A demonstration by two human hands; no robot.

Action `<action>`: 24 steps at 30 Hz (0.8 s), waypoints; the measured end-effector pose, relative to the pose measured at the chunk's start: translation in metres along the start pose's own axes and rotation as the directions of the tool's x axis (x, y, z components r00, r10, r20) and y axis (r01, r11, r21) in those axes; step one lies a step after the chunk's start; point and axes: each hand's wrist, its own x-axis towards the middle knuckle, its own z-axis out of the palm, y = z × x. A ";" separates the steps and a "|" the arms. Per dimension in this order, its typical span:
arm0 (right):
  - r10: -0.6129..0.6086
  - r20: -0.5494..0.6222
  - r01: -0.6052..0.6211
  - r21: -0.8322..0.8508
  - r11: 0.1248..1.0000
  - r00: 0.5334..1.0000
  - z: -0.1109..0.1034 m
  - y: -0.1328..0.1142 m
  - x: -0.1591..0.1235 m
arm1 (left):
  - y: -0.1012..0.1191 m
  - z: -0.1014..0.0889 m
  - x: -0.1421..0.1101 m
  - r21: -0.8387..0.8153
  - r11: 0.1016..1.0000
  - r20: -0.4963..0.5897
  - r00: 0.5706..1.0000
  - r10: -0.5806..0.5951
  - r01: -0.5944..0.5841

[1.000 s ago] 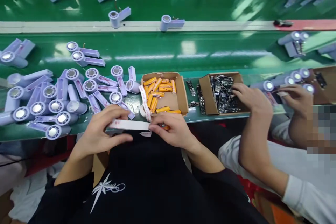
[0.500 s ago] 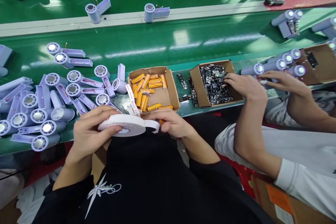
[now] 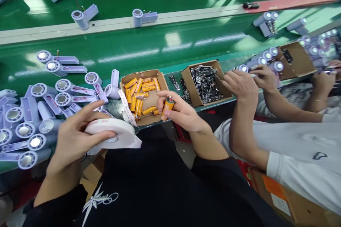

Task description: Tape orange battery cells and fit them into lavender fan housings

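Observation:
My left hand (image 3: 76, 136) is closed around a roll of white tape (image 3: 114, 133), thumb across its face, with a short loose end sticking out on the right. In my right hand (image 3: 186, 113) is an orange cylindrical battery (image 3: 168, 108), gripped between thumb and fingers with one end pointing up. Just beyond my hands lies a cardboard box (image 3: 153, 104) holding several more orange batteries (image 3: 138, 85). A printed paper strip (image 3: 127, 108) hangs over that box's left edge.
Lilac cylindrical housings (image 3: 37, 142) crowd the bench on the left. To the right, a second cardboard box (image 3: 192, 90) holds black circuit boards (image 3: 206, 81), with a co-worker's hand (image 3: 241, 83) at it. A green conveyor belt (image 3: 112, 42) runs behind.
My right hand has moved away from the tape's loose end, to the right, and the battery in it now shows. My left hand has shifted left with the roll. The whole view has shifted somewhat.

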 end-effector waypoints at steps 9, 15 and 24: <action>-0.088 0.260 0.227 -0.572 0.788 0.962 0.004 -0.054 0.009 | 0.011 0.034 0.026 0.203 0.976 0.329 0.944 0.013 -0.085; -0.114 0.108 0.151 -0.437 0.887 0.988 0.034 -0.031 0.004 | 0.017 0.038 0.025 0.134 0.986 0.220 0.973 0.071 -0.102; -0.331 -0.729 0.335 -0.147 0.931 0.599 -0.011 -0.009 0.003 | -0.008 0.090 -0.025 0.106 0.992 0.213 0.976 0.045 -0.069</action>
